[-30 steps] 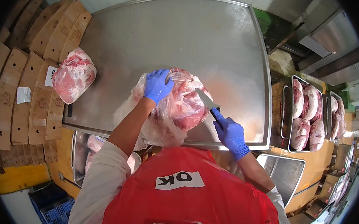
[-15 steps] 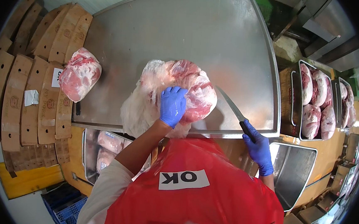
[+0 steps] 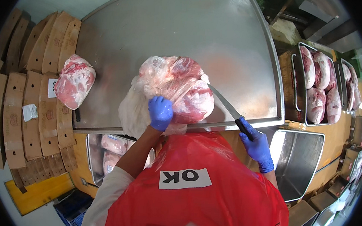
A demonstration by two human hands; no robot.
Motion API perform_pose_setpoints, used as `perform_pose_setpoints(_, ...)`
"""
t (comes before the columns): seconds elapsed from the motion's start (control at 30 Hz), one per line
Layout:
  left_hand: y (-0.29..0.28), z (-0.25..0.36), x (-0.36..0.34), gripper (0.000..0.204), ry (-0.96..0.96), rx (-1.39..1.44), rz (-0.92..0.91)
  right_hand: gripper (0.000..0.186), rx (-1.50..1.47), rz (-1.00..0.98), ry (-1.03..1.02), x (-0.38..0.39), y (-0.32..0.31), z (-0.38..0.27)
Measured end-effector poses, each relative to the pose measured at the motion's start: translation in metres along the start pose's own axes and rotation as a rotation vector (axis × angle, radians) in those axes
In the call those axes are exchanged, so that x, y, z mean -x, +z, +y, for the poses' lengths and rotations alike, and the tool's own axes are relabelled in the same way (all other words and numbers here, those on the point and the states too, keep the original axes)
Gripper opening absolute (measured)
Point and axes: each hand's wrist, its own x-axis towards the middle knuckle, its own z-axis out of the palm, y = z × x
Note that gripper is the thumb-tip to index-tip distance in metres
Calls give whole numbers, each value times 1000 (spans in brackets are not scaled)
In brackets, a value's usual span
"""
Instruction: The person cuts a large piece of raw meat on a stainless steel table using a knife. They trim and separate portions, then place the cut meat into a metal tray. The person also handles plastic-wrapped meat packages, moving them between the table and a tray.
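A large piece of raw meat [image 3: 199, 102], pink with white fat, lies near the front edge of the metal table [image 3: 174, 24]. Clear plastic wrap [image 3: 142, 89] covers its left part and spreads loosely onto the table. My left hand [image 3: 161, 113], in a blue glove, is closed on the plastic at the meat's near side, and the plastic is drawn taut across the top. In my right hand [image 3: 256, 147], also gloved, is the black handle of a long knife [image 3: 225, 102]. Its blade points up and left, the tip close to the meat's right side; contact is unclear.
Another piece of meat [image 3: 75, 81] lies at the table's left edge beside stacked cardboard boxes [image 3: 32, 115]. A metal bin [image 3: 301, 163] stands at right, below a tray [image 3: 297, 85] of meat pieces. Wrapped meat [image 3: 113, 144] sits in a container at lower left.
My left hand has pulled the plastic toward me and slightly left, stretching it over the meat. The knife tip now lies nearer the meat's upper right side. The whole view has shifted a little.
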Motion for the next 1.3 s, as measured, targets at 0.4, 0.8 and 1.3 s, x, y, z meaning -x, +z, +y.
perform_pose_setpoints(0.4, -32, 49, -101, 43, -2, 12, -51, 55, -140, -22, -110, -10, 4, 15)
perform_pose_setpoints(0.8, 38, 11, -120, 13, -358, 527, -147, 52, -110, -53, -69, 14, -14, 18)
perform_pose_setpoints(1.3, -4, 21, -103, 21, -556, 963, -179, 63, -268, -158, -45, 3, -24, 60)
